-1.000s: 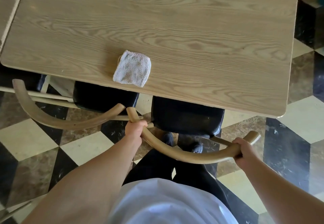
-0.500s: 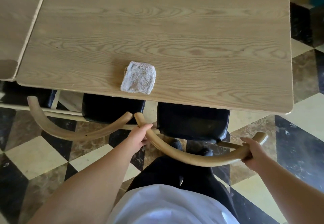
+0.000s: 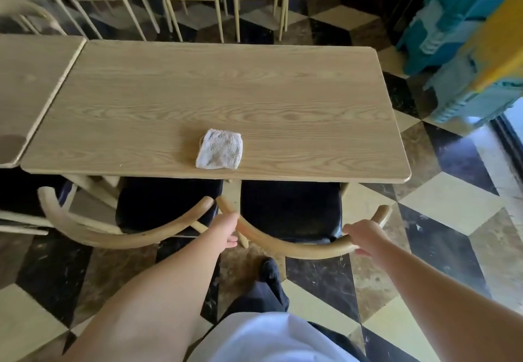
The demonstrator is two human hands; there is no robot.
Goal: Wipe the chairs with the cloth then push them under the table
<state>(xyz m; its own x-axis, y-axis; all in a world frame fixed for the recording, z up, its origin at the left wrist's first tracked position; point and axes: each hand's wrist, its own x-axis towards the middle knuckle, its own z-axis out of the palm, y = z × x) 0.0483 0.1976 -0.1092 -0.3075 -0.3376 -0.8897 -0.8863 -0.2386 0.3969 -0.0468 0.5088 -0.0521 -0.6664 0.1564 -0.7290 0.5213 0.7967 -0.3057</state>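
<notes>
- Now both hands are on the right chair (image 3: 291, 214): the left hand (image 3: 226, 227) rests against the near left end of its curved back rail, fingers loose and not clearly wrapped round it; the right hand (image 3: 365, 237) is curled over the rail lower right of centre, closed on it.
- That chair's black seat is mostly under the table (image 3: 198, 92), only the rail and the seat's near edge stick out.
- Left chair (image 3: 158, 206) sits the same way, just beside it, rail ends almost touching.
- Cloth (image 3: 220, 152) lies folded near the table's near edge, centre frame, in nobody's hand — so wiping looks finished, I'd judge, and the pushing is nearly done.
- Tabletop is pale wood grain, otherwise bare; a second table (image 3: 31, 78) butts against it at left.
- Checkered floor (image 3: 441, 203) below, more chair legs along the top, bright blue-yellow shapes upper right.
</notes>
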